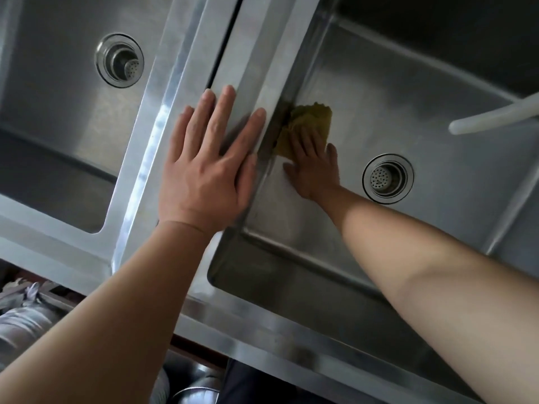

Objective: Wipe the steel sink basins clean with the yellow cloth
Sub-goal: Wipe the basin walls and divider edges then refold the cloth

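Yellow cloth (pixel 309 125) under right hand's (pixel 313 167) flat fingers.

Cloth (pixel 309 123) in right basin (pixel 408 118) against left wall; divider (pixel 186 68) between basins; drain (pixel 388 178) right of cloth.

White hose (pixel 495 116) at the right edge, slanting in from the upper right, open end hanging over steel. Crumpled grey fabric (pixel 23 310) at lower left beneath the counter edge. Round metal vessels (pixel 195 383), partly hidden, at the bottom centre.
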`<state>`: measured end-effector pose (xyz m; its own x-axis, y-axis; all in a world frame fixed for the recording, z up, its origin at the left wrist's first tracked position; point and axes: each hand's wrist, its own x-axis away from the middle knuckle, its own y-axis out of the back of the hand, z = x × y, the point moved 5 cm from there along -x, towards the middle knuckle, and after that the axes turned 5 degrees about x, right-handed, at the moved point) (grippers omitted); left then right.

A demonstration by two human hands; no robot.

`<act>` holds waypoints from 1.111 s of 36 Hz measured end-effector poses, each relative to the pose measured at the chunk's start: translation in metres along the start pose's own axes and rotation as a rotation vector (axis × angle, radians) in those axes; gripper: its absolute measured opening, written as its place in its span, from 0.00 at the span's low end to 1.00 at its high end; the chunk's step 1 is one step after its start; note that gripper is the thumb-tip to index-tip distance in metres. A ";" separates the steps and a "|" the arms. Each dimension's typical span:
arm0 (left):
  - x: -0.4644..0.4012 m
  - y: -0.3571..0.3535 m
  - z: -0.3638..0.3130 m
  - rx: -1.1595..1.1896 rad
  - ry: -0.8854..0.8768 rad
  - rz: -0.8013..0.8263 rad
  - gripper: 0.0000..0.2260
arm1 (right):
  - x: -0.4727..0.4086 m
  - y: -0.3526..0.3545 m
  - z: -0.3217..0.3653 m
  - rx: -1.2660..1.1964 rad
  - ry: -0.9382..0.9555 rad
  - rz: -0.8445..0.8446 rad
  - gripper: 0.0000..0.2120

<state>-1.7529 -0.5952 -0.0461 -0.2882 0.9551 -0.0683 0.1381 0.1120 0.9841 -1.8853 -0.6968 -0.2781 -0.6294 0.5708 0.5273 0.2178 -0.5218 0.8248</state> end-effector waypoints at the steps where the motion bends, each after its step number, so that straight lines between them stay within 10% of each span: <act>1: 0.000 0.000 0.000 0.003 0.003 -0.003 0.21 | 0.001 0.003 -0.004 -0.044 -0.078 -0.018 0.31; 21: 0.000 0.000 0.001 0.011 -0.009 -0.040 0.21 | 0.055 0.041 -0.112 -0.703 -0.629 -0.628 0.15; 29: 0.000 0.000 0.000 0.005 -0.008 -0.033 0.22 | -0.004 0.058 -0.023 -0.411 -0.032 -0.351 0.29; 40: 0.001 -0.002 0.001 -0.004 -0.009 -0.023 0.23 | -0.082 0.047 -0.033 0.069 -0.084 0.018 0.37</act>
<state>-1.7525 -0.5942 -0.0481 -0.2831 0.9547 -0.0922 0.1279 0.1328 0.9828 -1.8479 -0.7887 -0.2894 -0.5611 0.6144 0.5547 0.2808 -0.4891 0.8258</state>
